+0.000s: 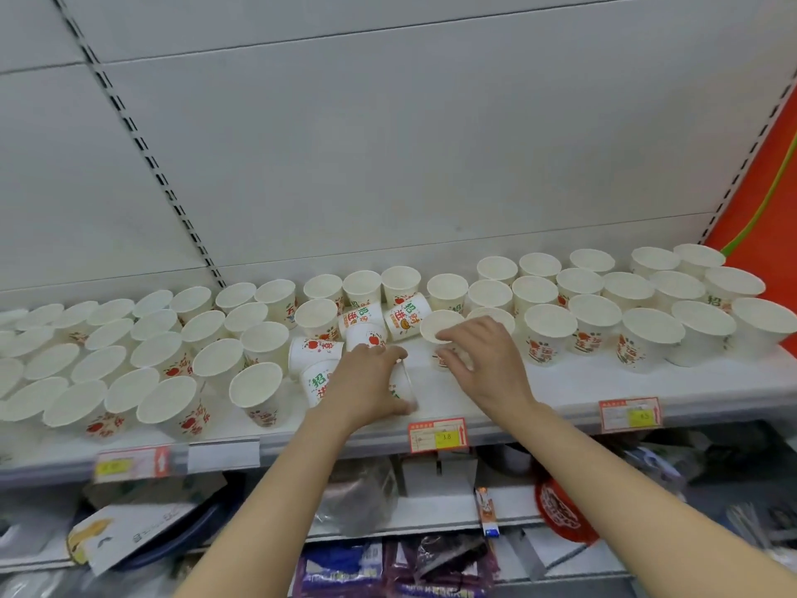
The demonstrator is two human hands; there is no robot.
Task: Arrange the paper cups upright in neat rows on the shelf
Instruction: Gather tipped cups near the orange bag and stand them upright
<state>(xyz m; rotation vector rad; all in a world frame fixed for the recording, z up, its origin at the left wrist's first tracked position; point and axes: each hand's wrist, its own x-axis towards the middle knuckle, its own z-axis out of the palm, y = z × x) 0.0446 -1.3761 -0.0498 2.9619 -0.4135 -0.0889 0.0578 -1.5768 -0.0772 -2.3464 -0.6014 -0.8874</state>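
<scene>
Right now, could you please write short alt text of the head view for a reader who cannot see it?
A person's left hand grips a tipped white paper cup while the right hand holds an upright white paper cup by its rim, on a white shop shelf. Upright cups stand in rows on both sides; several printed cups lie toppled in the middle.

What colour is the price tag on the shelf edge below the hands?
Red-bordered price tag with a yellow patch; head view.
</scene>
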